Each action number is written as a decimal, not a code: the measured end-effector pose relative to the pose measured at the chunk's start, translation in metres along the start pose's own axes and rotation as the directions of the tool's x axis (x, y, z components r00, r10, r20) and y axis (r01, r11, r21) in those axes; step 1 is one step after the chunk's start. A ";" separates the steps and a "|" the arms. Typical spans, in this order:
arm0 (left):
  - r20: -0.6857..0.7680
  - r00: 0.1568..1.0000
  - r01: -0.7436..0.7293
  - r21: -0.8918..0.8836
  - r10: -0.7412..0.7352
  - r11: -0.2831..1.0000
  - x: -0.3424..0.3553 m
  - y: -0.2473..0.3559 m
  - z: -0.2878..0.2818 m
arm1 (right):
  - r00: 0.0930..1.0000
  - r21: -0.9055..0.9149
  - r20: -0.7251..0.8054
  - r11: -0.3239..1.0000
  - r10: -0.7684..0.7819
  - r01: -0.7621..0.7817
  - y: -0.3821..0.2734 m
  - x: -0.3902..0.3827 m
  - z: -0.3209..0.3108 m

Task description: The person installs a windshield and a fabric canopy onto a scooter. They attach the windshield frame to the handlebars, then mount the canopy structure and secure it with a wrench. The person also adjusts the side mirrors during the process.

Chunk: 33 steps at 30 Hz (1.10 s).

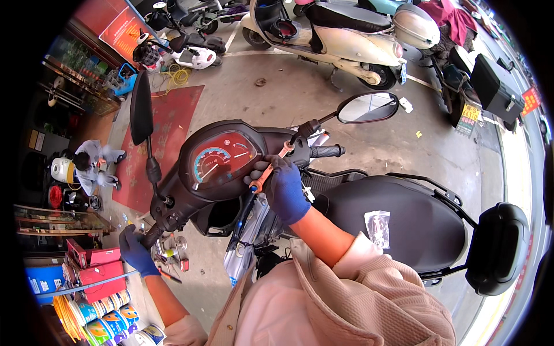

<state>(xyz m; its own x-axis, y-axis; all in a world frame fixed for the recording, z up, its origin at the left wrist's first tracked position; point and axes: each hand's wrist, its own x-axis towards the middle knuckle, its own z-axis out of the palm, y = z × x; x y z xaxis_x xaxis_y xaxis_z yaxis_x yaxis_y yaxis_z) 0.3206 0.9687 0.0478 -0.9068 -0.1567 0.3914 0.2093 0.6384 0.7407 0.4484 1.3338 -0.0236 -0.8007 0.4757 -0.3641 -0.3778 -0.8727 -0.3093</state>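
My right hand (285, 190), in a blue glove, is closed around an orange-toned wrench (268, 172) beside the scooter's dashboard (222, 157). The wrench's far end meets the base of the right mirror's stem; whether it is seated on a nut there is too small to tell. That mirror (369, 108) stands out to the far right on its black arm. My left hand (137, 251), also gloved in blue, is closed on the left handlebar grip (152, 235). The left mirror (141, 109) rises from the handlebar above it. A small clear plastic bag (377, 229) lies on the black seat (398, 213).
A cream scooter (340, 46) is parked beyond, with a motorcycle carrying a black box (496, 89) to its right. A person (95, 164) crouches at the left near a red mat (156, 144). Red cases (104, 277) and paint-like tubs (112, 323) are stacked at lower left.
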 end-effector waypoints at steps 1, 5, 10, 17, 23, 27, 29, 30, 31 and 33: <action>-0.007 1.000 -0.021 0.011 0.021 1.000 0.000 -0.001 0.000 | 1.000 -0.011 -0.008 1.000 0.019 -0.019 0.001 0.001 -0.001; 0.012 1.000 0.006 0.001 -0.006 1.000 0.001 0.000 0.000 | 0.995 -0.026 0.053 0.996 0.086 -0.085 0.000 0.011 -0.011; 0.019 1.000 0.022 -0.016 -0.022 1.000 0.001 -0.001 0.001 | 0.991 -0.129 0.016 0.984 0.130 -0.127 -0.011 0.010 0.000; 0.069 0.997 -0.033 0.085 0.028 0.996 0.010 0.001 0.001 | 0.814 -0.641 -0.270 0.535 0.514 -0.550 -0.152 -0.031 -0.065; -0.005 0.998 0.065 -0.065 -0.066 0.996 0.003 -0.006 0.002 | 0.954 -0.791 -0.101 0.559 0.283 -0.250 -0.164 -0.036 -0.064; 0.020 0.997 0.070 -0.028 -0.070 0.997 0.000 0.010 0.002 | 0.980 -0.913 0.080 0.382 -0.184 0.146 -0.133 -0.018 -0.047; 0.022 0.997 0.079 -0.020 -0.078 0.997 -0.002 0.013 -0.001 | 0.943 -0.844 0.142 0.461 -0.302 0.275 -0.130 0.003 -0.031; 0.028 0.996 0.088 -0.024 -0.088 0.996 -0.002 0.012 -0.001 | 0.916 -0.795 0.162 0.501 -0.367 0.342 -0.126 0.012 -0.018; 0.034 0.995 0.098 -0.029 -0.097 0.995 -0.003 0.011 -0.001 | 0.913 -0.773 0.137 0.535 -0.384 0.341 -0.125 0.021 -0.011; 0.012 0.995 0.098 -0.009 -0.098 0.995 -0.005 0.012 -0.002 | 0.929 -0.753 0.047 0.598 -0.367 0.274 -0.120 0.040 -0.006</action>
<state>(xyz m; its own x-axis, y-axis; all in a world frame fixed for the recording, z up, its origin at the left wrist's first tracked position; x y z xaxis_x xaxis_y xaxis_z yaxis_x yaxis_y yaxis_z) 0.3280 0.9758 0.0556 -0.9271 -0.2099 0.3104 0.1224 0.6134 0.7803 0.4646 1.4581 -0.0061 -0.6274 0.7569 -0.1833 -0.0951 -0.3081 -0.9466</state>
